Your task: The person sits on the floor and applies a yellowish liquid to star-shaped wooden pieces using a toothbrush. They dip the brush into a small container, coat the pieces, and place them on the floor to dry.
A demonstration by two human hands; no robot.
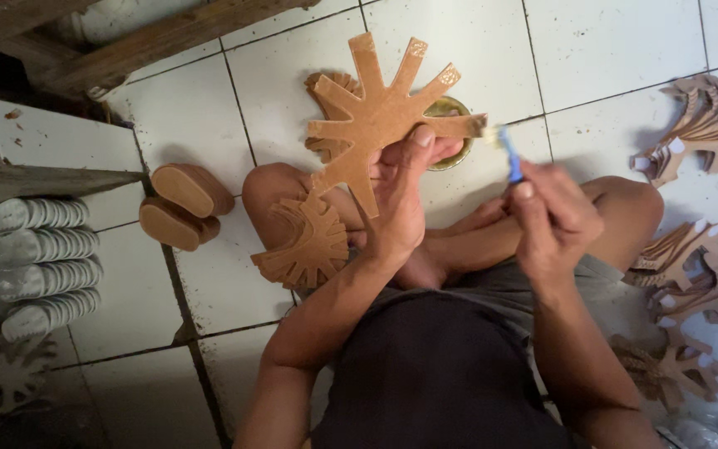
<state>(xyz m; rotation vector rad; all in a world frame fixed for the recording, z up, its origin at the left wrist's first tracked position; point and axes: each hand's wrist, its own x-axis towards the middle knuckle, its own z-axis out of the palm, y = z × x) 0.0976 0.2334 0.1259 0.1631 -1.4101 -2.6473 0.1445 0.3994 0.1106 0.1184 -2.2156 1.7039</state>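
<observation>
Two hands: both are being kept closed on things above the lap.
Left hand [400, 195]: a tan star-shaped leather cutout [376, 116] is being gripped at its lower middle and held up over the floor [608, 50].
Right hand [552, 220]: a blue-handled brush [508, 154] is being pinched, its tip just beside the cutout's right strap end.
Edges: the cutout's straps are being fanned out freely, overlapping a small round tin [452, 133].
Open room: bare tiles are being left above; cutout stacks [695, 125] are being kept well apart at right, soles [184, 204] at left.
</observation>
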